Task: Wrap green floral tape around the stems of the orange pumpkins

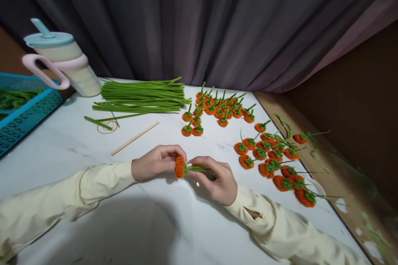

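Note:
Just above the table, a small orange pipe-cleaner pumpkin (179, 167) with a green top is held between my two hands. My left hand (160, 161) is closed on its orange body from the left. From the right, the fingers of my right hand (217, 178) pinch the green pipe-cleaner stem (199, 168) that sticks out of it. Beyond my hands lie finished-looking pumpkins with upright stems (223, 121). More pumpkins with thin wire ends (246, 161) are spread to the right of my right hand.
A bundle of green pipe cleaners (143, 96) lies at the back. Nearer are a wooden stick (135, 138) and rubber bands (107, 127). A handled tumbler (79, 72) and a blue basket (37, 112) stand left. A curtain (174, 20) hangs behind the white table (118, 223).

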A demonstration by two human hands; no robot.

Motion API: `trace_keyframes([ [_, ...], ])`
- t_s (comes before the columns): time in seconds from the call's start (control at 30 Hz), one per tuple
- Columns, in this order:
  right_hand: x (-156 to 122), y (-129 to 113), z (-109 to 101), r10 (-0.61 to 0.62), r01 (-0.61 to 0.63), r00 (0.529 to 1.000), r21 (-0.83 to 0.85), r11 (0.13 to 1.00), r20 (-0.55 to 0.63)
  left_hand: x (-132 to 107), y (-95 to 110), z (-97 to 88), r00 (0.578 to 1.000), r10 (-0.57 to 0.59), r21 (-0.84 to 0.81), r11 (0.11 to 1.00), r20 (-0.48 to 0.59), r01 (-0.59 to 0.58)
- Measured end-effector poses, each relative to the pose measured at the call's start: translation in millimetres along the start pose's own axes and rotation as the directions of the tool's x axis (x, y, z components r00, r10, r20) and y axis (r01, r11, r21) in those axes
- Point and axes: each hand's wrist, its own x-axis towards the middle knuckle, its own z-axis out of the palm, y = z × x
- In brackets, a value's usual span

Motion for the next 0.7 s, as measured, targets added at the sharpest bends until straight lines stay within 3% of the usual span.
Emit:
trace_keyframes([
  [0.17,2,-5,0,-0.199,0.198,0.979,-0.028,0.98,-0.039,0,0,0.3,1.0,0.001,-0.009,1.0,0.005,-0.001],
  [0.43,0,-3,0,-0.301,0.3,0.954,-0.059,0.952,-0.012,1,0,1.1,0.999,-0.03,-0.041,0.999,0.013,0.03],
  [0.7,-6,14,3,-0.498,0.493,0.867,-0.164,0.855,0.012,0,-2,2.5,0.997,-0.078,-0.124,0.989,0.022,0.08],
])
